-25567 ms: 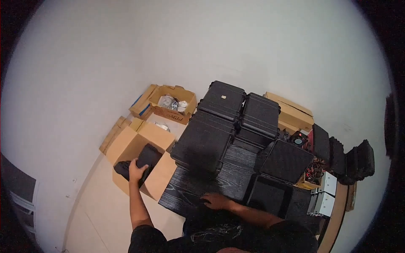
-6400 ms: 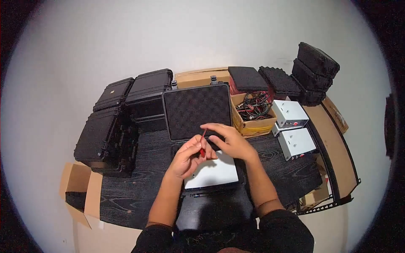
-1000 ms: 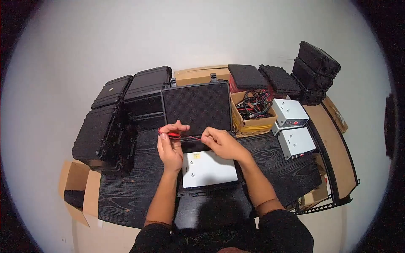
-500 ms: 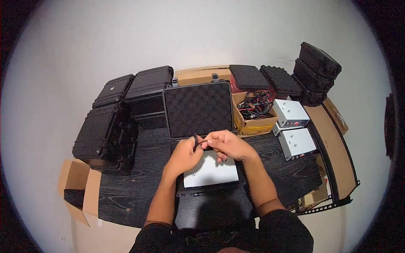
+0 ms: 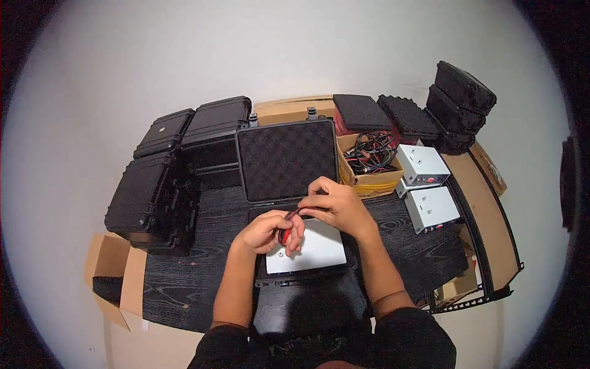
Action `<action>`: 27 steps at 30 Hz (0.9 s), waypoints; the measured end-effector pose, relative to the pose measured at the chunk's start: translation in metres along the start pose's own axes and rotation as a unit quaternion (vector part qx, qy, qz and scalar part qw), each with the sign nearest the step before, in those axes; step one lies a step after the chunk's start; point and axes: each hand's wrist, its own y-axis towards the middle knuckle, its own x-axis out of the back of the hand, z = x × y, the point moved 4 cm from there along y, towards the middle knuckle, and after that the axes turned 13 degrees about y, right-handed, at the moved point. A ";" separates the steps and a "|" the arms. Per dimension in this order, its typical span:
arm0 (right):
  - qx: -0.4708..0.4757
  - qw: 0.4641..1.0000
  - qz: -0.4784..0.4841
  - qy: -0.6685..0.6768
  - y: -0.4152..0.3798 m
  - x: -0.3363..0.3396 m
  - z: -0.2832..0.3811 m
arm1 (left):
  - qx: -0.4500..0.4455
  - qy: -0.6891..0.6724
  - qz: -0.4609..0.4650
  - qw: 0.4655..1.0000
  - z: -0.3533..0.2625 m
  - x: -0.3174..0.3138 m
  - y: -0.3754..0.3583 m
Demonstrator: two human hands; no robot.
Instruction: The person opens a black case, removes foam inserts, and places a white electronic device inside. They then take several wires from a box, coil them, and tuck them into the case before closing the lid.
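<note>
A red and black cable [image 5: 286,234] is bunched in the fingers of my left hand [image 5: 270,232], which is closed round it. My right hand [image 5: 335,206] pinches a stretch of the same cable just to the right and above. Both hands are over a white metal box [image 5: 316,249] that sits in the base of an open black hard case [image 5: 289,161]. The case lid stands up behind the hands, lined with dark egg-crate foam. My right hand covers part of the box's far edge.
Closed black cases [image 5: 138,197] stack at the left. Behind the right hand stands a cardboard box of cables [image 5: 372,175]. White metal boxes [image 5: 433,209] stand at the right of the dark wood-grain table [image 5: 190,277]. More black cases [image 5: 458,107] are piled at the back right.
My left hand has turned, and the red part of the cable now shows in it. My right hand has shifted slightly right, its fingers raised.
</note>
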 end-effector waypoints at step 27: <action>-0.171 0.950 0.089 0.247 0.000 -0.018 -0.029 | -0.189 -0.070 -0.032 0.979 -0.012 -0.001 -0.001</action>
